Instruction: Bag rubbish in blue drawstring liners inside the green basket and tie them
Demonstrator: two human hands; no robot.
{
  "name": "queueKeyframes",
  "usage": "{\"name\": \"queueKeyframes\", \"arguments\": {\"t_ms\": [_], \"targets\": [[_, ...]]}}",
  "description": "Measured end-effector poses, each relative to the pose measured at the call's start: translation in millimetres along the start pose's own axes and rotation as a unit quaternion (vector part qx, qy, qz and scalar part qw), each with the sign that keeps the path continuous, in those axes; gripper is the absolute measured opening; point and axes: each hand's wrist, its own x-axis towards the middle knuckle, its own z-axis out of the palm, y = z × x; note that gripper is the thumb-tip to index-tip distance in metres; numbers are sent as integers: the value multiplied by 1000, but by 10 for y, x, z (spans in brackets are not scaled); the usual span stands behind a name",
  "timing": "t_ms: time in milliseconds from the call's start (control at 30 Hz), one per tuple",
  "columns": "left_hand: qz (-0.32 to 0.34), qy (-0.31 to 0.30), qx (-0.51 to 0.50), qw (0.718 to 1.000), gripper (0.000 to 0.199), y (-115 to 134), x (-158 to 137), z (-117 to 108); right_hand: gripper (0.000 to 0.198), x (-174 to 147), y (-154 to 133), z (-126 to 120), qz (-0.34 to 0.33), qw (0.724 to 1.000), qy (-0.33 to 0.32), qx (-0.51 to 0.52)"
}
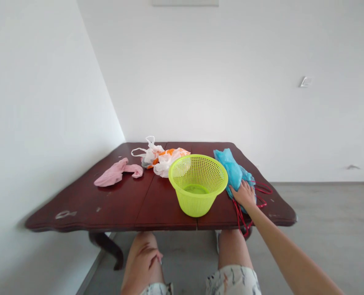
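Note:
My right hand (245, 194) lies on the lower part of a crumpled blue plastic bag (232, 168) with red drawstrings, at the right side of the table. Its thumb is spread away from the fingers, and the fingers rest on the plastic. Part of the bag is hidden under the palm. The red strings (263, 188) trail to the right and over the front edge. Down on my left leg rests my left hand (146, 260), holding nothing, its fingers lying over the thigh. A lime-green perforated plastic basket (197, 200) stands upright just left of the blue bag.
White plastic bags with orange print (169, 162) lie behind the basket, one with its handles (151, 141) up. A pink bag or cloth (116, 172) sits further left. The dark red wooden table (114, 209) meets walls at the left and back.

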Motion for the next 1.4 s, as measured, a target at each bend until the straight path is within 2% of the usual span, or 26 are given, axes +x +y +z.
{"name": "queueKeyframes", "arguments": {"t_ms": [167, 367, 533, 667, 800, 933, 1100, 1233, 1400], "targets": [[-19, 42, 3, 999, 28, 145, 165, -194, 98, -34, -58, -81, 5, 1000, -3, 12], [-27, 60, 22, 998, 29, 335, 193, -221, 99, -97, -118, -169, 3, 999, -11, 40], [-47, 86, 20, 995, 26, 240, 188, -192, 100, -131, -120, -228, 12, 997, -24, 75], [-52, 79, 5, 995, 32, 127, 163, -173, 77, -74, -107, -309, 28, 991, -26, 126], [-62, 83, -9, 995, 35, 73, 127, -179, 60, 110, -5, -543, 53, 983, -19, 177], [-69, 88, -17, 994, 37, 31, 132, -191, 51, 289, 269, -860, 76, 980, -15, 183], [-75, 88, -19, 993, 37, 37, 160, -193, 34, 332, 509, -1044, 83, 977, -80, 177], [-77, 87, -19, 993, 34, 105, 155, -189, 28, 359, 451, -1153, 100, 968, -94, 210], [-70, 88, -21, 993, 32, 139, 140, -206, 30, 548, 187, -1563, 127, 935, -32, 329]]}}
